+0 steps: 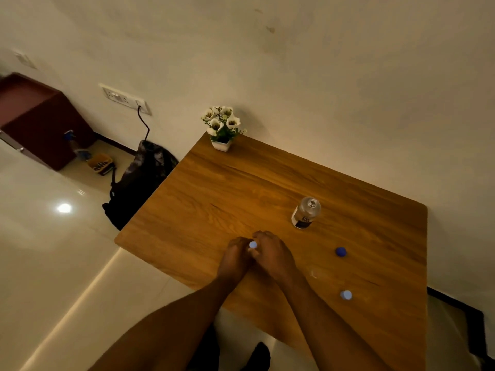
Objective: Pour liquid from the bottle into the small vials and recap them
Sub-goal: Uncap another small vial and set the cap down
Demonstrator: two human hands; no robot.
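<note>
Both hands, left [235,253] and right [270,250], pinch capped vial [253,245] over table [214,188]; capping step likely. Open bottle [306,212] behind; next, second vial [346,295].

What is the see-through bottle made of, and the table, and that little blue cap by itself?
The bottle looks like clear glass or hard plastic: you can see through it. The table looks like wood or wood-look laminate, with streaky brown grain. The blue cap looks like matte plastic, though too small to be sure.
</note>
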